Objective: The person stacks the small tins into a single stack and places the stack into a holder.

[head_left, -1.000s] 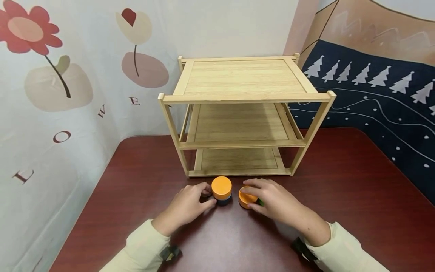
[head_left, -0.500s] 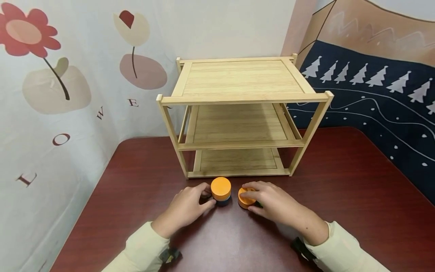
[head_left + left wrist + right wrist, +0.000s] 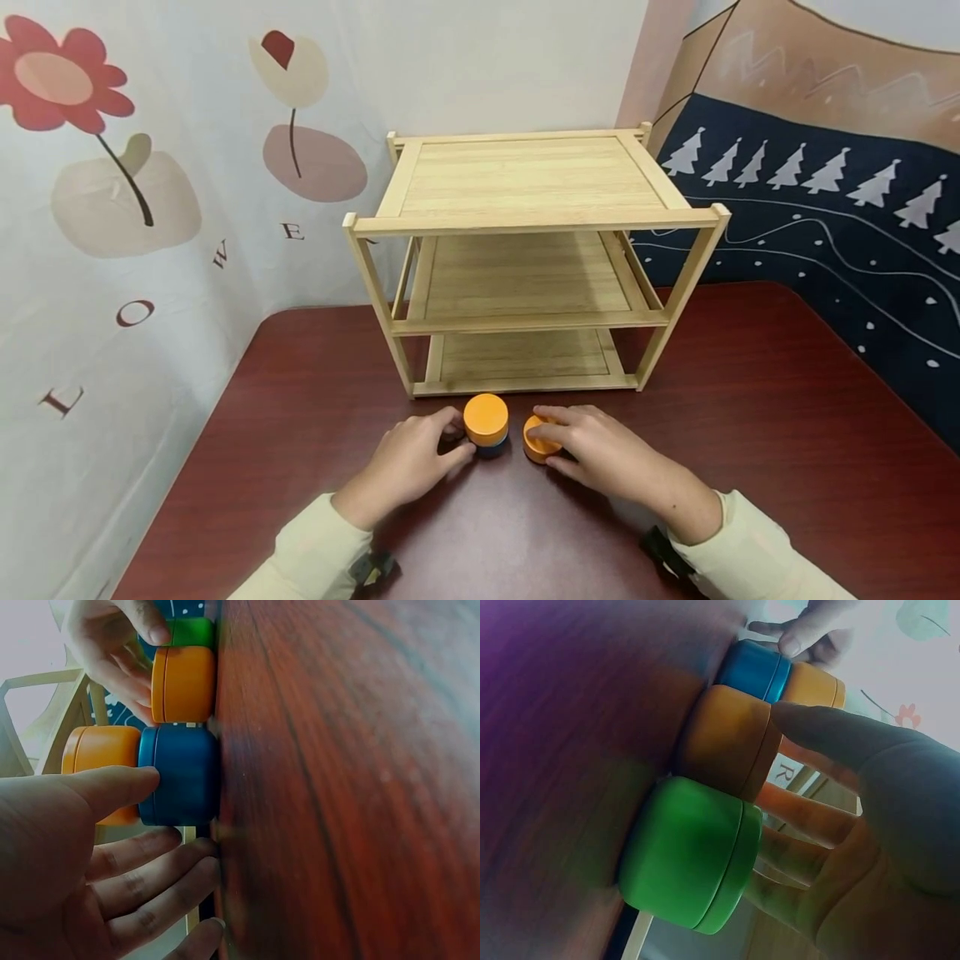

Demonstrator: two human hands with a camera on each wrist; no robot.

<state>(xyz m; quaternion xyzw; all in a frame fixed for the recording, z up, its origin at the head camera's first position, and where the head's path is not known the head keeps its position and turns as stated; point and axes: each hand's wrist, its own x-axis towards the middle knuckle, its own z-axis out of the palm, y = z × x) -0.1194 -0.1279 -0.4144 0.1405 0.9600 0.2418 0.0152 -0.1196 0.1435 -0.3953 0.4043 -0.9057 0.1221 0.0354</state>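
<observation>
Printed wall cloth (image 3: 217, 158) across the upper left of the head view, dark red table (image 3: 480, 533) along the bottom, pale wooden rack (image 3: 525, 175) with 3 levels at centre. Lower middle: 2 jars stacked upright — orange jar (image 3: 486, 415) on top of blue jar (image 3: 491, 450) — with left hand (image 3: 408, 458) at their left side. Slightly right of these, second orange jar (image 3: 537, 450), partly covered by right hand (image 3: 611, 446).

Turned sideways in the left wrist view: thumb laid against the blue jar, left of centre, other fingers loose and spread below it in the frame, nothing clamped. Use only a light touch there, enough to steady the base without tipping the orange jar. At the top, green jar (image 3: 193, 631) beyond the second orange jar, both standing on the table.

Right wrist view: thumb on the near side of the second orange jar's lid, fingers reaching behind; pinched between, by the look of it, though impossible to tell how firmly. Green jar close beside, lower left of centre. Before any lift, set thumb and fingers squarely opposite, then rise straight and level, without brushing the green jar.
</observation>
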